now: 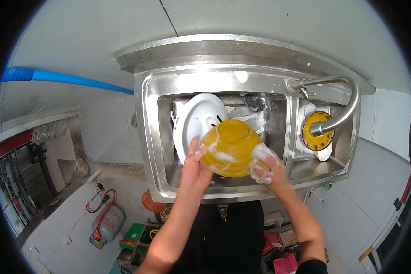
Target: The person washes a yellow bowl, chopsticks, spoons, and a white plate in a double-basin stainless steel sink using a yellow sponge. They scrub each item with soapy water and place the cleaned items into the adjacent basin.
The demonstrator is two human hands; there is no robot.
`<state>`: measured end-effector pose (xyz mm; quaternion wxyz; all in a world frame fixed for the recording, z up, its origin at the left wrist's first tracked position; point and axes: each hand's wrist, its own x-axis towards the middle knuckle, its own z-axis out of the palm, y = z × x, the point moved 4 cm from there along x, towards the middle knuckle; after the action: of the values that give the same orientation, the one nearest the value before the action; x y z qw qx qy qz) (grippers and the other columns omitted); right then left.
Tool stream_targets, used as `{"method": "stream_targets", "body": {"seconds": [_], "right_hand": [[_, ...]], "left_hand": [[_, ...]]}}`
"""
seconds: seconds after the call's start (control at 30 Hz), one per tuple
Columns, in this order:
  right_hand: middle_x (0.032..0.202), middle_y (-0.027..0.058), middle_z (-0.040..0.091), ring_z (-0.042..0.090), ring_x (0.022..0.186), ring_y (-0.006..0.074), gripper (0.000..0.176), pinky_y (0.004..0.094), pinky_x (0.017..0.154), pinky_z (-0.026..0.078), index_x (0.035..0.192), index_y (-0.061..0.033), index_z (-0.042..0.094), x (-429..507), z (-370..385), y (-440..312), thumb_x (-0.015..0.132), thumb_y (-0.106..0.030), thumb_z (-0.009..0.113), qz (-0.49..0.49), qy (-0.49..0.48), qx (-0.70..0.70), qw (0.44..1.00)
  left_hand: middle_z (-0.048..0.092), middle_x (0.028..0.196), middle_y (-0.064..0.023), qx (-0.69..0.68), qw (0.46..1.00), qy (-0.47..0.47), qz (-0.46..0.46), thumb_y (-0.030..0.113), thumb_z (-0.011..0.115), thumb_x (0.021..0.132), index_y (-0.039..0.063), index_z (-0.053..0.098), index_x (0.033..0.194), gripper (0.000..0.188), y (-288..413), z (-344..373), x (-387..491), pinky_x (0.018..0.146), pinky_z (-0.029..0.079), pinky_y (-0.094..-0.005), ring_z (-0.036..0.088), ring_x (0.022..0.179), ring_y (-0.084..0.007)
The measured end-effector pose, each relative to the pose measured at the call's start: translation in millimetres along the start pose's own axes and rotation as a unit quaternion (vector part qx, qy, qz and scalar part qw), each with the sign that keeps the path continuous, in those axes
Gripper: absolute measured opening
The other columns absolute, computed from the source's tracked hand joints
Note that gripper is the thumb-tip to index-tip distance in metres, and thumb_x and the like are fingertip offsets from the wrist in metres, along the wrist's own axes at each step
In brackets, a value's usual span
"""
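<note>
A large yellow bowl (234, 150), streaked with foam, is tipped with its foot ring towards me over the left sink basin (274, 137). My left hand (196, 167) grips its left side. A sponge (261, 164) thick with lather is in my right hand (274, 171), pressed against the bowl's right side. Behind the bowl, a large white oval dish (202, 116) leans at the left of the basin. White spoons (248, 118) and the dark tips of what may be chopsticks (219, 118) show past the bowl. The bowl's inside is hidden.
A steel faucet (352, 99) arches over the right basin, which holds a yellow patterned dish (318, 135) and white bowls (324, 152). A scouring pad (255, 102) lies at the left basin's back. A gas cylinder (109, 222) stands on the floor at left, below a blue hose (82, 80).
</note>
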<state>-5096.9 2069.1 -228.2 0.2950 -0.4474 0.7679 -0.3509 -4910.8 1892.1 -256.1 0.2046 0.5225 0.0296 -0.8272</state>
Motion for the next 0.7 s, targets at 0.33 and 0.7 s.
{"method": "stream_targets", "body": {"seconds": [0.33,0.7], "right_hand": [[0.161,0.0264,0.039,0.041,0.148,0.0428,0.079,0.0491,0.122,0.037,0.153,-0.0011,0.046,64,-24,-25,0.087,-0.024,0.083,-0.119,0.143,-0.112,0.976],[0.158,0.0285,0.037,0.044,0.141,0.0477,0.077,0.0514,0.119,0.038,0.160,-0.0043,0.037,28,32,-64,0.097,-0.026,0.075,0.105,0.227,-0.021,0.968]], "left_hand": [[0.064,0.119,-0.0048,0.258,0.936,-0.148,0.188,0.014,0.056,0.111,0.003,0.057,0.130,0.022,-15,26,-10,0.098,0.047,-0.0297,0.057,0.109,-0.0119],[0.069,0.106,-0.0045,0.376,0.844,0.031,0.381,0.023,0.054,0.114,-0.003,0.066,0.115,0.028,-33,44,-44,0.086,0.052,-0.0277,0.061,0.095,-0.0083]]}}
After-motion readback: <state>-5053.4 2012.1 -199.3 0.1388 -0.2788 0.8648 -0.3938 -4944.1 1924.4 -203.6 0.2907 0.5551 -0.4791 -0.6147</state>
